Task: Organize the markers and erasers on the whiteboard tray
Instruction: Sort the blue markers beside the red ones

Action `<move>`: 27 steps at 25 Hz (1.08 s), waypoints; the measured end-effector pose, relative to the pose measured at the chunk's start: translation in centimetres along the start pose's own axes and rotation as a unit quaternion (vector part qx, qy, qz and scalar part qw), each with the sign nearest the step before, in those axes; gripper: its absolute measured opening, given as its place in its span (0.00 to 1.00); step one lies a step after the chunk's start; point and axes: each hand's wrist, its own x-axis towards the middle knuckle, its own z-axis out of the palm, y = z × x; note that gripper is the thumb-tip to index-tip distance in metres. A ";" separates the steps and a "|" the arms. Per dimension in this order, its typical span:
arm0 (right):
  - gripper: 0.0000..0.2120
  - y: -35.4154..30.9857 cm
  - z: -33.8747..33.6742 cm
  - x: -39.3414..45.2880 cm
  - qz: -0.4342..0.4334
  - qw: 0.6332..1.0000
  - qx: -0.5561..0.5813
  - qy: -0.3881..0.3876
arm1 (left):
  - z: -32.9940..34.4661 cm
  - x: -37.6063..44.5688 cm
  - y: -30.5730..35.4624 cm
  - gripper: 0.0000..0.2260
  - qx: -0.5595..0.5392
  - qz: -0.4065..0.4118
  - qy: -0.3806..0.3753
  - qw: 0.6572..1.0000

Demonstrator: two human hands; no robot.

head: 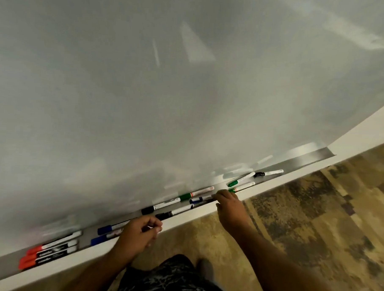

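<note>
Nearest, at the tray's (pixel 205 216) left end, three red-capped markers (pixel 47 252) lie bundled side by side, and two blue-capped markers (pixel 108 234) sit paired just beyond, so sorting looks partly done. The left hand (pixel 138 233) is curled, seemingly pinching a black-capped marker (pixel 172 213); the right hand (pixel 227 200) rests fingers-down on the tray's front edge, its grip unclear. Farther along, green, blue and black markers lie scattered toward the right end; no eraser shows.

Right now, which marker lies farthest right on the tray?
The black-capped marker, alone beyond the two green-capped markers, with nothing past it on the tray.
</note>
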 end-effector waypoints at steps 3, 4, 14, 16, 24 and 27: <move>0.18 0.9 -0.3 2.5 -0.064 0.995 -0.058 -0.056 | 1.5 -0.5 0.4 0.11 0.013 0.004 0.007 1.000; 0.17 1.2 -0.3 3.1 -0.081 0.992 -0.064 -0.067 | 2.0 -0.8 0.4 0.10 0.013 0.000 0.015 1.000; 0.11 -0.5 1.2 4.5 -0.258 0.964 0.039 0.048 | 2.3 -3.6 -3.0 0.07 -0.062 -0.068 0.115 0.989; 0.11 -4.0 1.8 4.1 -0.296 0.952 0.071 0.044 | 1.0 -4.1 -3.3 0.06 -0.097 -0.076 0.151 0.981; 0.10 -17.3 5.1 2.3 -0.368 0.925 0.096 0.013 | -6.1 -4.1 -2.9 0.06 -0.304 -0.029 0.238 0.922; 0.12 -19.5 6.2 1.3 -0.287 0.943 0.170 0.008 | -8.0 -4.0 -3.5 0.05 -0.317 -0.041 0.265 0.909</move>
